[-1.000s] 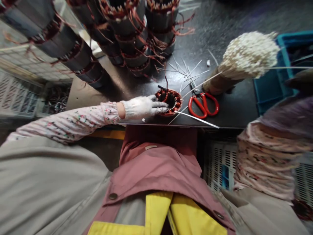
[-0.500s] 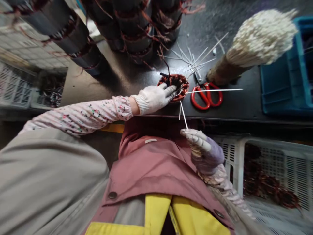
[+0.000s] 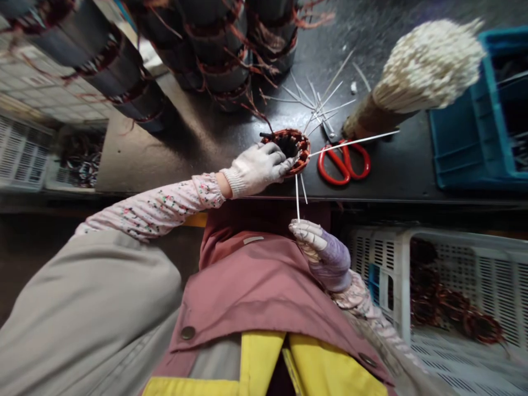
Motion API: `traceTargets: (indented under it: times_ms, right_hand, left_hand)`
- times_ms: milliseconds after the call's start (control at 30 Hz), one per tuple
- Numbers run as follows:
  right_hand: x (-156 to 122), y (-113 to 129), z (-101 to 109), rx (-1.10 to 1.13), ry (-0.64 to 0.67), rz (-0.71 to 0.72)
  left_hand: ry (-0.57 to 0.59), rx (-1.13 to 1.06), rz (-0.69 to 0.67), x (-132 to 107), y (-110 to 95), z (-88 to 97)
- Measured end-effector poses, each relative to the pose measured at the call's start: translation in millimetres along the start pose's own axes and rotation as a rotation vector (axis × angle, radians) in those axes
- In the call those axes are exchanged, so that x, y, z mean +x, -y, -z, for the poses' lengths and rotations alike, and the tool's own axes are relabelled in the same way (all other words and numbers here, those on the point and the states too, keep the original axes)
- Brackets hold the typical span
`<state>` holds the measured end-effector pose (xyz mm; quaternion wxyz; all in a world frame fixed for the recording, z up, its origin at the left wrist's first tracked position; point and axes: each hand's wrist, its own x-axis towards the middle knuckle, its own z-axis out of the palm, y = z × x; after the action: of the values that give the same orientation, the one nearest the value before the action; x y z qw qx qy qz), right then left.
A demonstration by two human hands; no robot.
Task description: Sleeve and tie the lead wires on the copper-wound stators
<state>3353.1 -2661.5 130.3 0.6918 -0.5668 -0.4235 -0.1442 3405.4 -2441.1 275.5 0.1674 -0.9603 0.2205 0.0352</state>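
A motor stator (image 3: 306, 144) with copper windings lies on the dark table near its front edge. My left hand (image 3: 260, 168), in a white glove, is closed on the stator's near left side, with fingers over its rim. A white cord (image 3: 297, 193) runs from the stator toward me, and my right hand (image 3: 313, 239) pinches its end below the table edge. A shorter white end hangs beside it. Another white strand (image 3: 358, 142) sticks out to the right, passing over the red-handled scissors (image 3: 335, 171).
Stacked stators (image 3: 223, 69) stand at the back left. Loose white cords (image 3: 315, 104) lie behind the scissors. A tied bundle of white cords (image 3: 412, 77) stands at right, beside a blue bin (image 3: 457, 148). A white crate (image 3: 466, 247) below right holds more wound parts.
My right hand has shifted left with the cord, which now runs nearly straight toward me. My left fingers have bent more over the stator rim. The whole view has shifted slightly.
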Motion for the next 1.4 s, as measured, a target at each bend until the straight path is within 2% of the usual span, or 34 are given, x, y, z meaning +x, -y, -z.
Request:
traceTargets:
  times_ms: [200,400,600,700,767,867,933,1000,1067,1167,1267,1333,1400]
  right_hand:
    - [-3,-1,-4,0.036,0.027,-0.057]
    - [-1,-7,-10,0.045,0.025,-0.070]
    - [30,-29,-30,0.018,-0.081,0.019]
    - [40,-31,-36,0.064,-0.079,0.031]
    - [37,-26,-36,0.179,-0.104,-0.132]
    - [32,-15,-35,0.510,-0.185,-0.589]
    - [33,-12,-36,0.758,-0.161,-0.862]
    - [40,-12,-38,0.924,-0.097,-1.022]
    - [49,-15,-40,0.932,-0.067,-1.080]
    - [61,-21,-42,0.649,-0.092,-1.048]
    - [71,-27,-44,0.348,-0.084,-0.881]
    - [75,-30,-44,0.265,-0.082,-0.762]
    - [75,-30,-42,0.267,-0.070,-0.749]
  left_hand:
    - [0.007,-0.016,0.039,0,-3,0.7]
    - [-0.010,0.029,-0.003,-1,-3,2.9]
    - [-0.040,0.037,-0.012,-3,-2,2.4]
    - [-0.059,0.013,-0.039,-6,-2,2.8]
    - [-0.073,-0.012,-0.055,-8,-3,2.6]
    - [-0.116,-0.071,-0.012,-11,-5,1.7]
    - [-0.137,-0.117,0.038,-11,-7,1.9]
    - [-0.131,-0.160,0.073,-12,-8,3.2]
    - [-0.110,-0.190,0.092,-13,-10,4.9]
    - [-0.102,-0.212,0.109,-15,-11,5.9]
    - [-0.143,-0.241,0.107,-16,-10,5.1]
    - [-0.168,-0.260,0.101,-17,-10,5.4]
    - [-0.176,-0.273,0.115,-17,-10,7.6]
